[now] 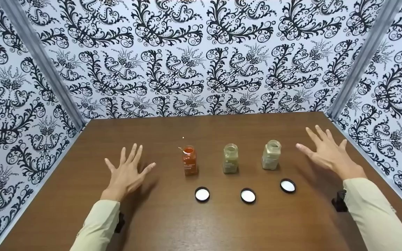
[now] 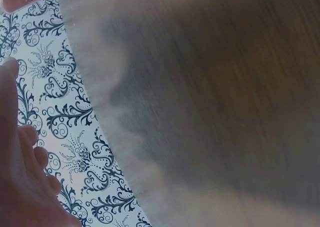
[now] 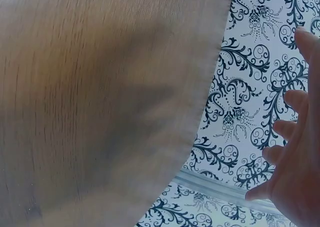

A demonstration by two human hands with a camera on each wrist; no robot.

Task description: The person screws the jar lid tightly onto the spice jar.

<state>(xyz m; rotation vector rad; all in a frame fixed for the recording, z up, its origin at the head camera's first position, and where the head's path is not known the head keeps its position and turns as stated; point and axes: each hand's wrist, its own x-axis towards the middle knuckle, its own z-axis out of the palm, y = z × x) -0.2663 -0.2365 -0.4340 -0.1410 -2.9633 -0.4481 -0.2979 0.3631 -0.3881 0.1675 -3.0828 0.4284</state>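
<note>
One red-filled glass jar (image 1: 190,164), one olive-filled glass jar (image 1: 230,163) and one pale-green-filled glass jar (image 1: 270,159) stand uncapped in a row on the brown wooden tabletop (image 1: 222,223). Round black lids with white liners (image 1: 202,194) lie in front. Left hand (image 1: 127,174) and right hand (image 1: 328,153) flank the row, each grip unclenched, splayed wide.

Bright, even light on patterned walls (image 1: 208,82), crisp from the head; soft shadows fall inward of both hands (image 1: 126,177) (image 1: 332,157), pale glare on the near table (image 1: 208,230), which looks dim and smeared from left wrist, its edge (image 3: 201,117) bowed from right wrist.
</note>
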